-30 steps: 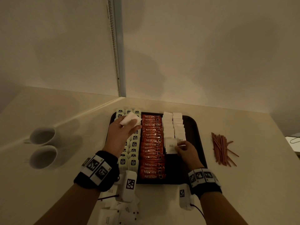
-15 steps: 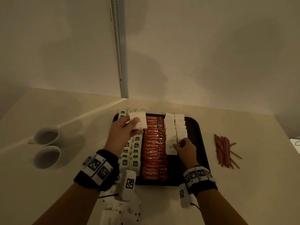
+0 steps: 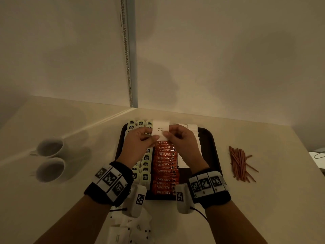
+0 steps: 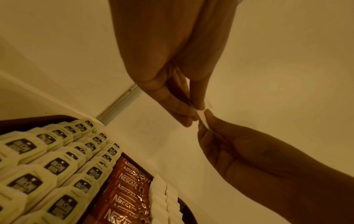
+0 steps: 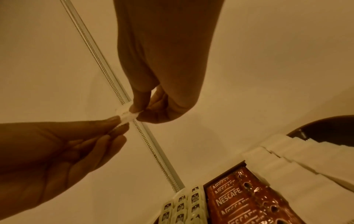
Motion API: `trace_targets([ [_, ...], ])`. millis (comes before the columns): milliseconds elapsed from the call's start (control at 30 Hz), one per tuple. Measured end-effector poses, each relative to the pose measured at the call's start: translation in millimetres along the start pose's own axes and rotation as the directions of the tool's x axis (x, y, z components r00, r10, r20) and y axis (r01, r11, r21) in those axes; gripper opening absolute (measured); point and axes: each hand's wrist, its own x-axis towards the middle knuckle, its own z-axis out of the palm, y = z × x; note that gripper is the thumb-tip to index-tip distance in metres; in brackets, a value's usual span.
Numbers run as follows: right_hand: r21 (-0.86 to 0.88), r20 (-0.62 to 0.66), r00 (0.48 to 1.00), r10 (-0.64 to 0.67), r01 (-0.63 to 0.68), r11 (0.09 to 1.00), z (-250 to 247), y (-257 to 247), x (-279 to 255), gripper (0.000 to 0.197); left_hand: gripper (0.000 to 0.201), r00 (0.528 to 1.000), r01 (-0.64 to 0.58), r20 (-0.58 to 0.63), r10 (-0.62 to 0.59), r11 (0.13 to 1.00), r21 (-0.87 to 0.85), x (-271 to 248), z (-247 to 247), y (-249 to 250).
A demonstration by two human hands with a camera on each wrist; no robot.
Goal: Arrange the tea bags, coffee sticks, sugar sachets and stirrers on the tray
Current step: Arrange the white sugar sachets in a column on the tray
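From the head view, both hands are up over the far end of the dark tray (image 3: pixel 210 138). The left hand (image 3: pixel 139 143) and the right hand (image 3: pixel 182 141) each pinch the bottom edge of one white sugar sachet (image 3: pixel 160 129). It stands upright between them, and the words WHITE SUGAR can be read on it. On the tray, the pale green tea bags (image 3: pixel 146 176) lie in rows on the left. The red coffee sticks (image 3: pixel 164 171) lie in a row down the middle. More white sugar packets (image 3: pixel 197 136) lie on the right, partly hidden by the right hand. The brown stirrers (image 3: pixel 239 162) lie in a loose pile on the tabletop (image 3: pixel 263 199), right of the tray and apart from it. Two white cups (image 3: pixel 50 159) sit on the left. Some loose white packets (image 3: pixel 126 231) lie near the front edge.

From the left wrist view, the left fingers (image 4: pixel 184 112) and thumb pinch the sachet's thin edge. The right fingers (image 4: pixel 210 119) pinch it from the other side. Tea bags and coffee sticks lie below.

From the right wrist view, the right thumb and fingers (image 5: pixel 139 110) squeeze the sachet's edge (image 5: pixel 127 116), and the left fingertips (image 5: pixel 114 122) squeeze it too.
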Motion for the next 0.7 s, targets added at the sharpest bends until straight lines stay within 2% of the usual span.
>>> trace_targets([
  [233,0.097,-0.008,1.000,0.029,-0.028,0.995,1.3,2.7,-7.8,0.015,0.007,0.999,-0.023,-0.038,0.023,1.000,0.012,0.6,4.5,-0.9],
  [467,0.228,0.028,0.992,0.120,-0.123,0.966,-16.5,12.7,-14.3,0.008,0.014,0.995,0.038,0.087,-0.048,0.993,0.112,-9.1,0.1,2.9],
  [600,0.230,-0.140,0.970,0.201,-0.166,0.959,-50.1,37.1,-14.3,0.008,0.017,0.984,0.133,0.094,-0.151,0.976,0.174,-29.4,-31.1,0.3],
  [700,0.105,-0.299,0.924,0.238,-0.216,0.971,-86.6,65.9,-14.9,0.009,0.016,0.981,0.159,0.079,-0.177,0.968,0.193,-52.2,-69.6,-12.1],
])
